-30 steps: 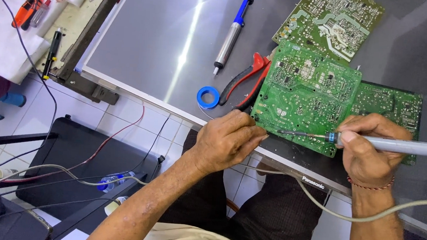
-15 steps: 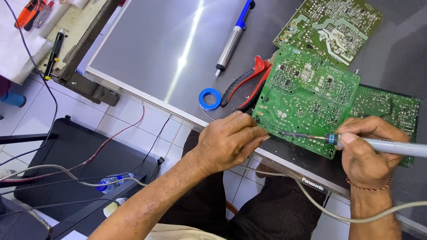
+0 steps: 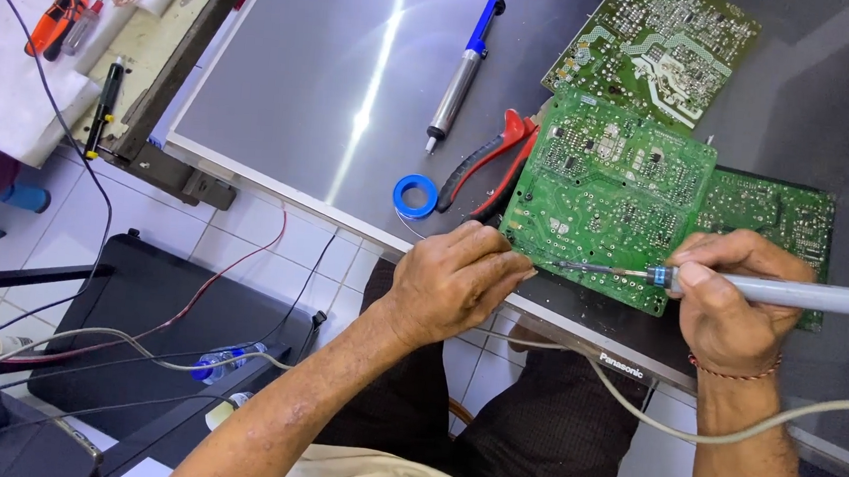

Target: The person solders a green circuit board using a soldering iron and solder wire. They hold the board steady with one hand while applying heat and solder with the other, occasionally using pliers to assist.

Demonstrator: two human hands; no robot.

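My right hand grips a grey soldering iron, its thin tip pointing left onto the lower edge of a green circuit board lying solder side up on a grey panel. My left hand rests at the panel's front edge, fingertips closed right beside the iron's tip and the board's lower left corner; whether it pinches solder wire I cannot tell. A second green board lies under the first at the right, a third behind it.
A blue-handled desoldering pump, red-handled pliers and a blue solder spool lie left of the boards. Orange-handled tools sit on a white bench at far left. Cables and a black case cover the tiled floor below.
Both hands hold nearly the same pose; the iron's tip stays on the board's lower edge. The view has shifted only slightly.
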